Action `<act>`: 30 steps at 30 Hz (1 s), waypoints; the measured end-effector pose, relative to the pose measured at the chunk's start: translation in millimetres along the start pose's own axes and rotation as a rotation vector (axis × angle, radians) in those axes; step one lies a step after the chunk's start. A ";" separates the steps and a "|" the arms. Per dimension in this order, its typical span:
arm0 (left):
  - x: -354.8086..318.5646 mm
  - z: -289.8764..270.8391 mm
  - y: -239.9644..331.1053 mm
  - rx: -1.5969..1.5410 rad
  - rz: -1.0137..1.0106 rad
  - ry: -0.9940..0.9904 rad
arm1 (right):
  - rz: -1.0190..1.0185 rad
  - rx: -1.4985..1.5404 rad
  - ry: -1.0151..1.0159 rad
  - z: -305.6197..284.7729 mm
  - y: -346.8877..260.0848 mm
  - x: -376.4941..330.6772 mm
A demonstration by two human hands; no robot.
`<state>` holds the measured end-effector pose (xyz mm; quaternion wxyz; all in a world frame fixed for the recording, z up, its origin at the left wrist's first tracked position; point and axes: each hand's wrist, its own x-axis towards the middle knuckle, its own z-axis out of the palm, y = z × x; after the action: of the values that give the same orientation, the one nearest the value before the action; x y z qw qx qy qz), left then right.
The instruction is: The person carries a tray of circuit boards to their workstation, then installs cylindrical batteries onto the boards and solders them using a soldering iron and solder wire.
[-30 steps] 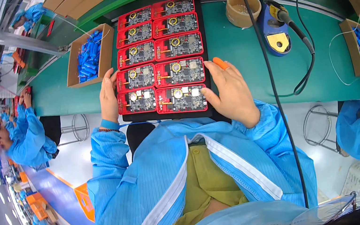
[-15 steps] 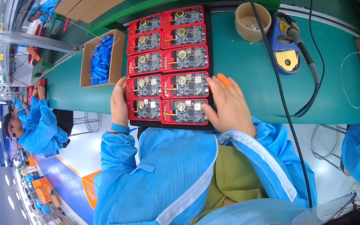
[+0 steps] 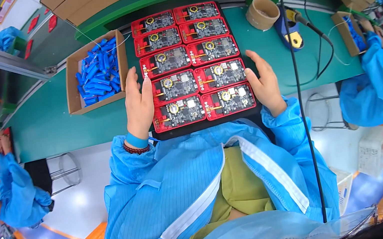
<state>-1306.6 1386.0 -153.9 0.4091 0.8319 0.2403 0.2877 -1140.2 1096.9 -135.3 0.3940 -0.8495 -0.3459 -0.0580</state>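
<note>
Several red plastic cases with dark circuit boards [image 3: 169,60] in them stand in two columns on a black tray [image 3: 188,130] in front of me. Each board carries a round yellow-ringed part, and some have a pale square part. My left hand [image 3: 138,105] is upright at the tray's left edge, fingers stretched and thumb beside the red cases. At the right edge my right hand [image 3: 265,84] is spread, its thumb close to the nearer cases. Neither hand grips anything; whether the thumbs touch the cases I cannot tell.
Left of the tray is a cardboard box [image 3: 72,83] of blue cylindrical cells [image 3: 97,72]. A round tan container [image 3: 262,14] and a soldering iron in its blue stand [image 3: 290,32] are at the right. A black cable [image 3: 301,101] hangs down there. Co-workers in blue sit at both sides.
The view has swung level, bringing more of the right side in. My right hand has come off the cases' edge and opened beside them; my left hand now lies further along the left edge.
</note>
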 end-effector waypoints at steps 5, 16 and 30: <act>25.6 -1.8 -0.1 -0.405 -0.022 -0.103 | 0.108 0.163 -0.138 23.6 -17.5 -5.1; 40.2 2.1 13.5 0.116 0.117 -0.058 | -0.116 -0.006 -0.179 -21.7 -26.7 45.1; 195.8 76.2 -38.2 0.330 0.204 0.058 | -0.264 -0.270 -0.137 104.2 41.2 221.5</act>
<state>-1120.6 1490.1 -168.0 0.2288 0.8992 0.2101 0.3082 -965.2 1272.3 -150.2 0.2413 -0.8439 -0.4692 -0.0972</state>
